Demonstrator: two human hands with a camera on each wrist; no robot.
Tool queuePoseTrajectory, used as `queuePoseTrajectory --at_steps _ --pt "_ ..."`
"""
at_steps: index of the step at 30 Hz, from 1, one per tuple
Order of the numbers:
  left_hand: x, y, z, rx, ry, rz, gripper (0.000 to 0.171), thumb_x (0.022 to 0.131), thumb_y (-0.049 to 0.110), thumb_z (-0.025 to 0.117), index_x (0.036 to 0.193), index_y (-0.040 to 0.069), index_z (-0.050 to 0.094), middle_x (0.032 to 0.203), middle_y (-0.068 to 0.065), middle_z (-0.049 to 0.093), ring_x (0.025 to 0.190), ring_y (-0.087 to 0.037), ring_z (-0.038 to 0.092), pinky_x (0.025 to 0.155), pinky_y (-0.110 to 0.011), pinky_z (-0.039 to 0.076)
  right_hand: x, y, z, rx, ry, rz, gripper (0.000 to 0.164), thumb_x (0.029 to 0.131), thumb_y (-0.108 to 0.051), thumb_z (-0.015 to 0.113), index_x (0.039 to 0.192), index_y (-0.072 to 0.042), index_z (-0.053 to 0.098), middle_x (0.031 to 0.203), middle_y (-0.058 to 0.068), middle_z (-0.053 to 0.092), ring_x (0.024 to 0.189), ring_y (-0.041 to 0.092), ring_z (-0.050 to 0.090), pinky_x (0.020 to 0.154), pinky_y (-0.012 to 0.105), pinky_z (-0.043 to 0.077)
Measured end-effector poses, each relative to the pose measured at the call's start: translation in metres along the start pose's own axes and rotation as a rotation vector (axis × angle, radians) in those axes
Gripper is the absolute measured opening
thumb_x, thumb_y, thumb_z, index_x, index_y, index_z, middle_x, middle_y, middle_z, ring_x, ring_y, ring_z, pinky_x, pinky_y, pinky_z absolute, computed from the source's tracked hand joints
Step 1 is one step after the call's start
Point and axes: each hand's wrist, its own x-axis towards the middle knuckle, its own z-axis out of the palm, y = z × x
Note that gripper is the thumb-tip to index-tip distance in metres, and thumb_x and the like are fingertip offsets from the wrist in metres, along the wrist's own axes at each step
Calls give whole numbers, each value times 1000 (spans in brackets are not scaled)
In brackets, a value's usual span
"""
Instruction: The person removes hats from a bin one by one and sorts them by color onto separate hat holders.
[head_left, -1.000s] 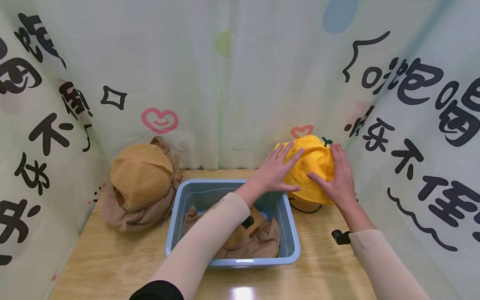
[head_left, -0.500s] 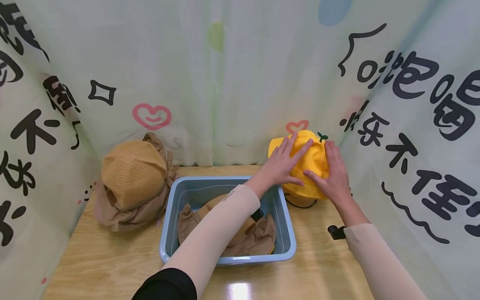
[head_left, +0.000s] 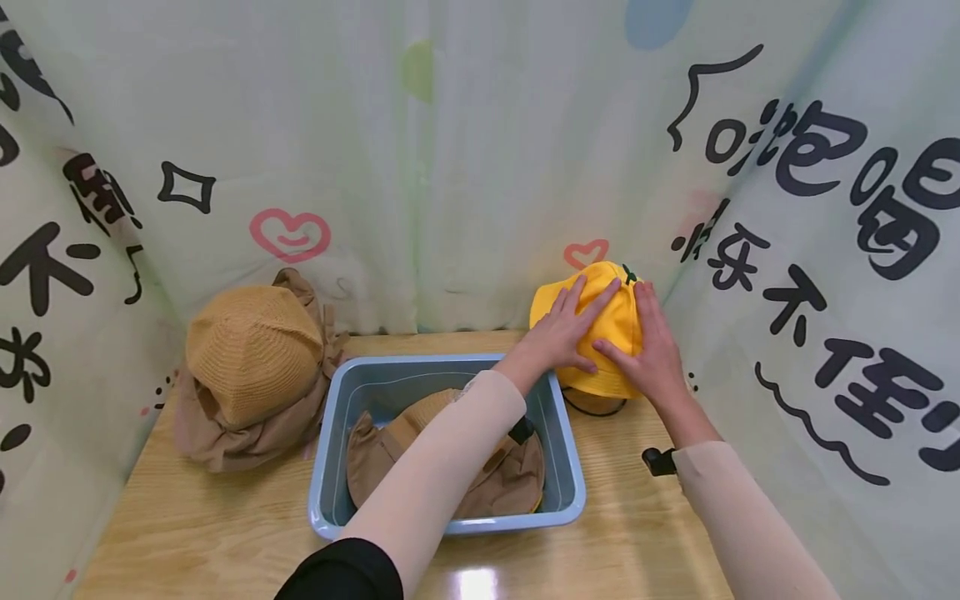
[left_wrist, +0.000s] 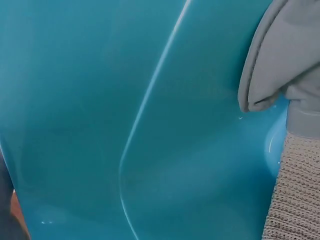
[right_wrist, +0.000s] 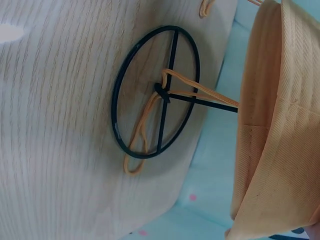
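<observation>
A yellow bucket hat (head_left: 618, 321) with a small green sprout (head_left: 628, 273) on top sits on a black wire stand (head_left: 592, 410) at the back right. My left hand (head_left: 558, 335) reaches across the tub and lies on the hat's left side, fingers spread. Against its right side rests my right hand (head_left: 654, 360), fingers straight and thumb on the front. The right wrist view shows the hat's brim (right_wrist: 295, 130) from below, an orange cord (right_wrist: 145, 120) and the stand's round base (right_wrist: 117, 100). Only a bit of a finger appears there, at the lower right corner.
A blue tub (head_left: 576, 467) holding brown hats (head_left: 371, 462) stands in the middle, under my left forearm. At the left, a tan knitted hat (head_left: 255, 354) tops a brown cloth hat (head_left: 240, 442). A printed curtain (head_left: 487, 183) encloses the wooden table (head_left: 187, 533).
My left hand has slid further right over the yellow hat. My right hand has come slightly left, closer against it. The head view has shifted, so the scene sits further left.
</observation>
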Motion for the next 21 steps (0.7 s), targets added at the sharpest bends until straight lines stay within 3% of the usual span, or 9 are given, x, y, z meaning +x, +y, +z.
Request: queuePoseTrajectory --at_steps 2,8,13,16,21 --pt "1 -2 1 -22 -9 -7 133 75 47 83 152 44 -26 167 -10 -11 155 -25 -7 125 -42 11 0 1 2 -9 -5 16 106 83 -48 78 162 -29 11 168 12 11 149 44 23 106 74 28" --pt "1 0 1 -54 -47 -78 132 74 45 84 147 56 -25 167 -6 0 150 -34 21 111 -47 40 -2 8 7 21 -42 103 113 80 -47 81 161 -34 3 169 2 0 150 43 19 107 74 27" --pt "-1 4 -3 15 -45 -82 129 76 52 81 150 52 -24 166 -10 9 142 -36 33 105 -45 46 -6 12 2 72 -62 163 118 78 -43 84 160 -39 -1 169 -3 -3 152 39 16 110 72 23" --pt "0 6 -6 68 -5 -46 128 74 58 80 153 47 -21 166 -13 6 145 -37 29 108 -45 44 -5 12 -2 60 -52 148 118 78 -45 83 161 -36 0 169 0 -2 152 40 13 111 72 20" --pt "2 8 -7 93 1 -2 132 75 51 81 152 45 -26 165 -8 -23 153 -39 10 114 -45 37 -3 11 -1 46 -51 109 118 78 -46 83 162 -32 2 169 4 -1 153 39 8 112 73 15"
